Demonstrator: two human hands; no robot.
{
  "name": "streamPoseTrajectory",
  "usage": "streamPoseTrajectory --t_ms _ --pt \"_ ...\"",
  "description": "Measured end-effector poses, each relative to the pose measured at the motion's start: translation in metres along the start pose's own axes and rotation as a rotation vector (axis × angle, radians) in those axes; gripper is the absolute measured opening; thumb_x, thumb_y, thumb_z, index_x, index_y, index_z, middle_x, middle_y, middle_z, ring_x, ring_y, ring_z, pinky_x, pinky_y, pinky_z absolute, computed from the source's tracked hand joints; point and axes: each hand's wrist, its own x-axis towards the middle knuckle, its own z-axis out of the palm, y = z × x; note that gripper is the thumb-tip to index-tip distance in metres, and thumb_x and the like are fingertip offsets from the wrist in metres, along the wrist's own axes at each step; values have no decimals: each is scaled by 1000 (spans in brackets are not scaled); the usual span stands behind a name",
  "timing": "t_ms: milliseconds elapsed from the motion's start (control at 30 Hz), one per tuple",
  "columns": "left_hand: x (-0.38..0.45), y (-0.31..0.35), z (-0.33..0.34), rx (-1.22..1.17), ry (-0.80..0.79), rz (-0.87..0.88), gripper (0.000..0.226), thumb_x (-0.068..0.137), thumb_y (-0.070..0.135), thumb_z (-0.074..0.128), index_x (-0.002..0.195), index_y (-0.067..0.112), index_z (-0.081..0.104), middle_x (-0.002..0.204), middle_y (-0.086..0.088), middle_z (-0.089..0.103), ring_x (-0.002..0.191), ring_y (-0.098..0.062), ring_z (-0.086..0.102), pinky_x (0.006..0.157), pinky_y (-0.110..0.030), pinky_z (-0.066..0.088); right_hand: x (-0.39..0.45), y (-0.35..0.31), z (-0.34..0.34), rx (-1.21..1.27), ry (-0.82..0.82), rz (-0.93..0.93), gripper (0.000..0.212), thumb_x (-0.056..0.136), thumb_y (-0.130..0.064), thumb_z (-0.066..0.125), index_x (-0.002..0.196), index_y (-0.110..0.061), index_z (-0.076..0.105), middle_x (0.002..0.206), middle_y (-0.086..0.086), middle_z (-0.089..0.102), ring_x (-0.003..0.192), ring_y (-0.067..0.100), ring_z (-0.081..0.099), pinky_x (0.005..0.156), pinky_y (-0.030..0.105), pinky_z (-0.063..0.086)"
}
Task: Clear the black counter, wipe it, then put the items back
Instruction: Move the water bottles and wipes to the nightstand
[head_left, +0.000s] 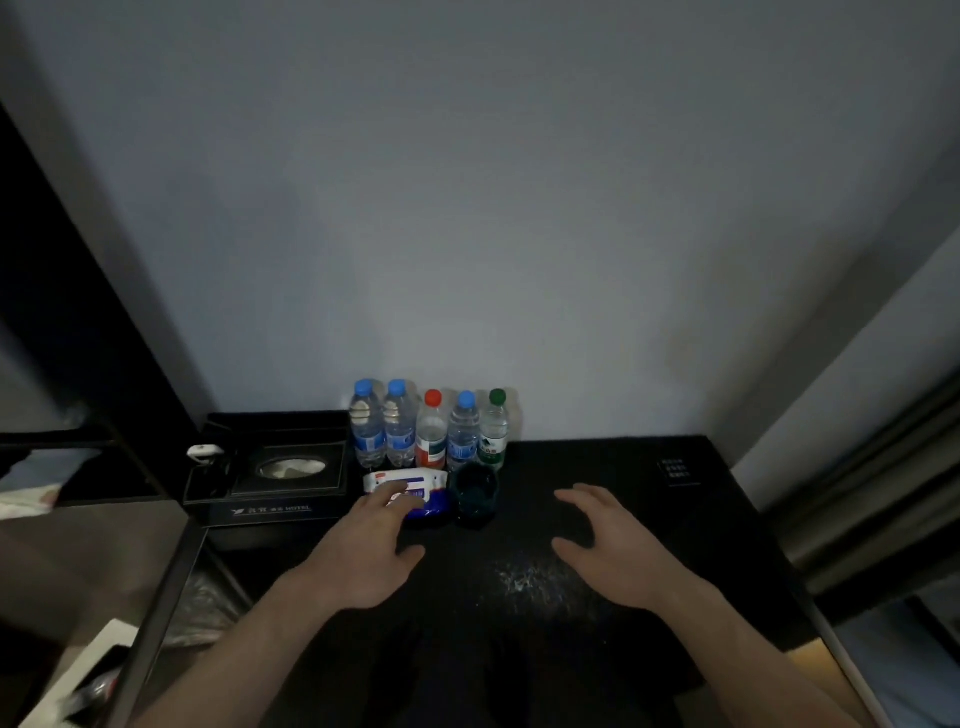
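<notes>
Two bare forearms reach forward from the lower edge of the view, angling inward toward each other as they extend. The left hand (363, 551) is held palm down, its fingers stretched ahead and loosely spread, the thumb splayed out to the right; the fingertips (392, 488) lie furthest forward. The right hand (605, 545) is also palm down, level with the left and well apart from it, its fingers relaxed and slightly bent, pointing forward and to the left, the thumb hanging below them. Neither hand grips anything. Both wrists are straight, sleeves absent.
</notes>
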Motion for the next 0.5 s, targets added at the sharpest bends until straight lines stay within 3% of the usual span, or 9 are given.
streamPoseTrajectory --t_ms 200,500 --pt "79 17 -8 -34 15 67 65 95 40 66 153 31 38 159 9 28 146 -18 37 119 -37 37 67 1 -24 -36 -29 -31 69 99 -37 67 159 -26 34 167 -1 23 148 14 34 120 23 25" --pt "196 25 0 -109 -10 -63 62 87 29 68 145 23 47 148 -1 37 136 -28 48 110 -42 46 187 -4 -43 -56 -58 -128 67 98 -33 64 158 -20 34 156 7 36 140 25 44 118 34 35"
